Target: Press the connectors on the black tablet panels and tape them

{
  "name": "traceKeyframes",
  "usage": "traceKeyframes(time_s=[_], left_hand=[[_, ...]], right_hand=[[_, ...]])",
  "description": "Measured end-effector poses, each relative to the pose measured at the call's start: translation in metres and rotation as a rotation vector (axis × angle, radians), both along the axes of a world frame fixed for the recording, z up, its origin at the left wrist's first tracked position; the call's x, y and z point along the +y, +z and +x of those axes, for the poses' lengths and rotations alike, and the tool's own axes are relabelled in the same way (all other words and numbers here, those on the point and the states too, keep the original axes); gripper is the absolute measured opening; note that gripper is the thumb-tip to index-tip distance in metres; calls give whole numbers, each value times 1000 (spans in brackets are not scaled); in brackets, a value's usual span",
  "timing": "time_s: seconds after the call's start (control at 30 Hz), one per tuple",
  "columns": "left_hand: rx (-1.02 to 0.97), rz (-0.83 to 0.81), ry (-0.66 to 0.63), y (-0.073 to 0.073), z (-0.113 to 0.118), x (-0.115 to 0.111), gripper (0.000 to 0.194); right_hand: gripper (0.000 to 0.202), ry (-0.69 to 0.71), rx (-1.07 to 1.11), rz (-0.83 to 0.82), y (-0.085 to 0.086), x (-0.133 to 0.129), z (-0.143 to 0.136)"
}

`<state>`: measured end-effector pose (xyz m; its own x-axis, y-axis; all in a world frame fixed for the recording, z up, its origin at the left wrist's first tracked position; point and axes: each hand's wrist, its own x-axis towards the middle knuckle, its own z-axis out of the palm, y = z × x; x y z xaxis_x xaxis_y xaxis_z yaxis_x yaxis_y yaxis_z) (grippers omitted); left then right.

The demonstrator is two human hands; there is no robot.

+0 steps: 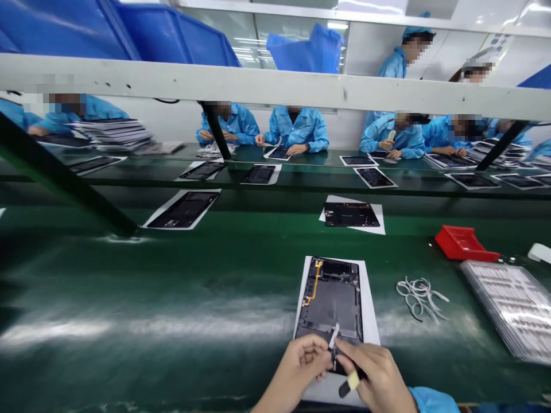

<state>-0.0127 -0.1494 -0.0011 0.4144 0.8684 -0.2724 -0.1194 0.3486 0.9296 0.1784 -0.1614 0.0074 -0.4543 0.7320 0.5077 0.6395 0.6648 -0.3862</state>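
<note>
Over the lower end of an open tablet housing (331,301), my two hands come together. My left hand (301,364) is closed, pinching a small dark part with a white strip (334,335) between thumb and forefinger. The fingertips of my right hand (381,373) meet the same part from the other side. Also in my right hand is a slim black tool with a yellow band (353,381), its far end hidden by the fingers. The housing lies on a white sheet (371,307) and has an orange flex cable (317,281) along its left side.
Curled white strips (419,298) lie right of the housing, beside stacked clear trays of small parts (512,304) and a red bin (465,244). Further tablet housings (353,214) rest on the green bench (193,287). A white rail (275,86) crosses above; several co-workers sit opposite.
</note>
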Motion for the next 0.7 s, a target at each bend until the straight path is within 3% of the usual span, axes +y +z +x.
traceKeyframes(time_s=[0.23,0.43,0.57,0.7], left_hand=[[344,471,-90,15,16,-3,26],[374,816,-144,17,27,3,26],[330,918,-114,10,34,8,23],[393,1004,-125,16,37,6,22]], right_hand=[[46,-13,-209,13,0,-19,23],[31,-33,-378,38,19,-23,31],[31,-107,-365,-11,30,-26,36],[34,-134,-393,97,37,-27,35]])
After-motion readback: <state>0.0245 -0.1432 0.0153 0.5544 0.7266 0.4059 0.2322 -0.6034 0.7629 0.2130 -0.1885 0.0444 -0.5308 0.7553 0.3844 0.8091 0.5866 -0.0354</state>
